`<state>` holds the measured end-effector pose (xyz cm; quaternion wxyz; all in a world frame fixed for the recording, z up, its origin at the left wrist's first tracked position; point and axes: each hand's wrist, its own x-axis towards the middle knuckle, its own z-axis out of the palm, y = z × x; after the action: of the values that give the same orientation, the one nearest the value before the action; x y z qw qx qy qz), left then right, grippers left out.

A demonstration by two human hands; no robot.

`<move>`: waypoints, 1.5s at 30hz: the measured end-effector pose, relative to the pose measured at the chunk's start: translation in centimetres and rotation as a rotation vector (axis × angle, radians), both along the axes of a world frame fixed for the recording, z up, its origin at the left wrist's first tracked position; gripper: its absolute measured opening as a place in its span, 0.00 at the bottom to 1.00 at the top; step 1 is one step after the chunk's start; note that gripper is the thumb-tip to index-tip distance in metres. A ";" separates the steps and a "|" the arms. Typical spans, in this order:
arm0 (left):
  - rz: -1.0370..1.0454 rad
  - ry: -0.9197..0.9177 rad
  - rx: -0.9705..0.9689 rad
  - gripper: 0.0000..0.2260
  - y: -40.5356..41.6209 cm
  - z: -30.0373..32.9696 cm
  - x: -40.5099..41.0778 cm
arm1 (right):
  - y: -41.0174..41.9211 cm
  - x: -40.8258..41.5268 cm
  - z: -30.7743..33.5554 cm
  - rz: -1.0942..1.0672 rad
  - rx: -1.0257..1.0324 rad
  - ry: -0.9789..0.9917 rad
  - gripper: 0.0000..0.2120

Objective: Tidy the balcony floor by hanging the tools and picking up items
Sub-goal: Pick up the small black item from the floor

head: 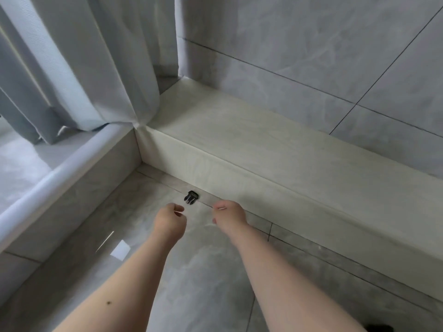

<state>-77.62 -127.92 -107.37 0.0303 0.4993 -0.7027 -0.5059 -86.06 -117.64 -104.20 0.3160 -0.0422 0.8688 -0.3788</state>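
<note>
A grey tiled wall (311, 49) fills the upper right of the frame, and a pale grey curtain (79, 61) hangs down the upper left. Below the wall, a cream ledge (275, 159) runs diagonally from the centre toward the right edge. A low sill with a rounded white rail (55, 178) crosses the left side and meets the ledge in the corner at centre. The glossy grey floor (203, 271) takes up the lower half, with a bright reflection at lower left.

Your two bare forearms reach up from the bottom edge toward the middle of the frame. Your left hand (169, 221) has its fingers curled loosely inward and holds nothing you can see. Your right hand (231, 215) is also curled, with something thin and pale showing at its fingertips; you cannot tell what it is or whether the fingers pinch it.

A small black plastic buckle (191, 197) lies on the floor at the foot of the ledge, just above and between your hands, touching neither.
</note>
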 end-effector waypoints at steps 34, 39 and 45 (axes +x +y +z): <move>-0.069 -0.030 -0.144 0.10 -4.5 -8.6 -6.9 | -6.1 -5.4 -9.8 0.288 0.062 0.106 0.19; -0.037 0.094 -0.023 0.08 -3.3 -8.3 -6.8 | -4.6 -5.0 -9.0 0.315 0.080 0.075 0.20; -0.059 0.172 0.041 0.04 0.4 -6.5 -6.6 | -0.8 -4.9 -6.7 0.318 0.122 0.110 0.17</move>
<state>-84.24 -127.47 -113.90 0.0655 0.4337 -0.7013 -0.5620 -90.93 -118.48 -110.87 0.3259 -0.1806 0.8886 -0.2676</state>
